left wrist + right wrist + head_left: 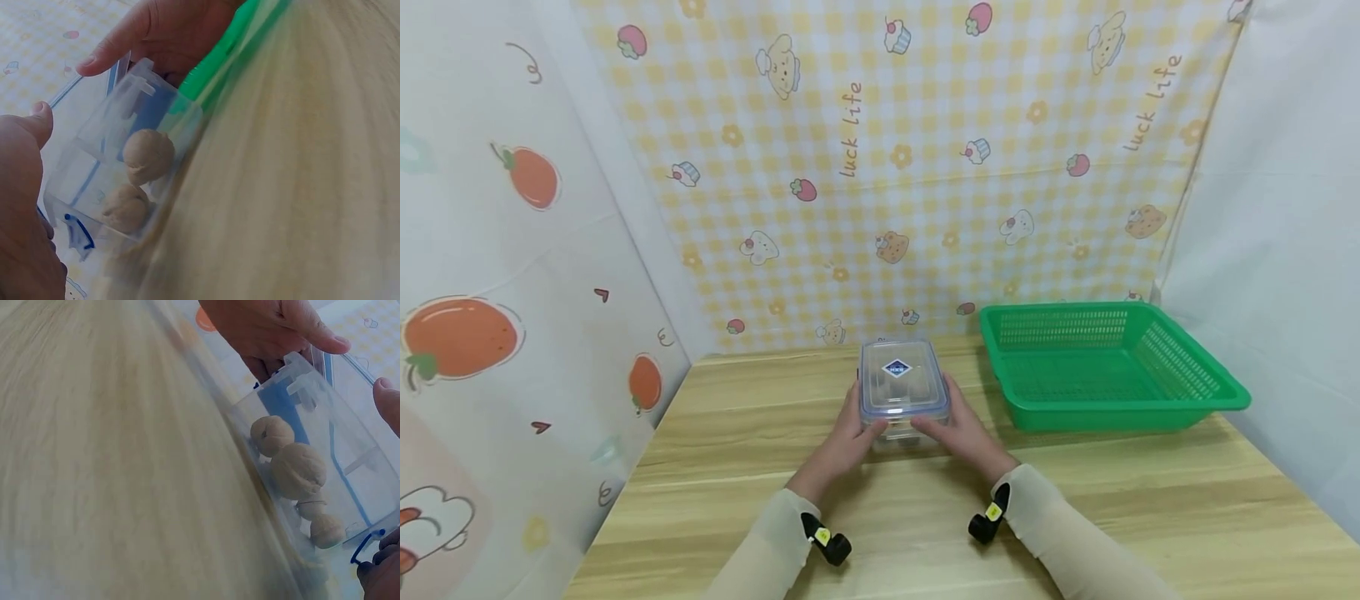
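A clear plastic food container (901, 400) with a blue-edged lid (917, 387) and a blue diamond label stands at the middle of the table. My left hand (852, 429) grips its left side, thumb at the near edge of the lid. On the opposite side my right hand (961, 427) holds it the same way. Through the clear wall, several walnuts (299, 470) show at the bottom of the container. A side latch flap (79, 234) with a blue strip juts out by the left hand. The fingers behind the container are partly hidden.
A green plastic basket (1120, 407) with slotted walls stands to the right of the container on the wood-grain table (737, 475). Behind the table hangs a yellow checked cloth (925, 200). White cloths flank both sides, and each wrist wears a black camera strap.
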`<state>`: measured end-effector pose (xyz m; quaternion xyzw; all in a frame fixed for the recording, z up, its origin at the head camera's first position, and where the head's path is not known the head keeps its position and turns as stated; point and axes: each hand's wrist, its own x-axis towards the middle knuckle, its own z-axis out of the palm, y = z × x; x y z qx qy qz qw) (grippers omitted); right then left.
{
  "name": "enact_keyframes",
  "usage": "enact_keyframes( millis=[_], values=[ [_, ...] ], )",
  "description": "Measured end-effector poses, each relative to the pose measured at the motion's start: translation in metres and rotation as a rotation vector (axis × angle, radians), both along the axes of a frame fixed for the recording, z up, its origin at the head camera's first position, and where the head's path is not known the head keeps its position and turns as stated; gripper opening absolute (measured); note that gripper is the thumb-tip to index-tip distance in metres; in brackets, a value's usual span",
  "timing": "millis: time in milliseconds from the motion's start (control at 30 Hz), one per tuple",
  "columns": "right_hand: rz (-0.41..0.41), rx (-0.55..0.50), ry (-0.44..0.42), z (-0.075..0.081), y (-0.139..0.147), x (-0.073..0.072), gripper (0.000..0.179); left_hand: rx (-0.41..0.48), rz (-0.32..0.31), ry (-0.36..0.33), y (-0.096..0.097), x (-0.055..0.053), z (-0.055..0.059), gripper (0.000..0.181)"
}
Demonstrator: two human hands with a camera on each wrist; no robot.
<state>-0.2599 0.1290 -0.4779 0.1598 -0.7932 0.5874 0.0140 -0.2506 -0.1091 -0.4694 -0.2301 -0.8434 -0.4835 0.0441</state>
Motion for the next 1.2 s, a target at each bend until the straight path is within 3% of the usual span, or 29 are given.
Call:
enact_keyframes(
  millis=[300,400,567,800,1000,1067,1200],
  values=[
    [0.0,0.058,0.014,0.004,0.002,0.006,0.103,-0.244,0.099,-0.011,-0.002,0.004,-0.007,0.09],
    [0.004,0.104,0.024,-0.008,0.004,-0.002,0.105,-0.29,0.108,0.009,-0.002,0.003,-0.009,0.09],
    [0.005,0.181,0.052,-0.011,0.005,-0.014,0.104,-0.328,0.107,0.02,-0.004,-0.008,-0.012,0.092],
    [-0.016,0.182,0.106,-0.008,0.002,-0.033,0.104,-0.34,0.143,0.042,-0.003,-0.029,-0.011,0.091],
    [-0.011,0.166,0.125,-0.01,0.002,-0.038,0.104,-0.361,0.142,0.042,-0.003,-0.035,-0.014,0.092],
    [-0.005,0.155,0.136,-0.013,0.003,-0.04,0.103,-0.327,0.149,0.045,-0.004,-0.036,-0.017,0.092],
    [0.003,0.073,0.093,-0.021,0.005,-0.045,0.089,-0.161,0.208,0.004,-0.005,-0.037,-0.025,0.087]
  ],
)
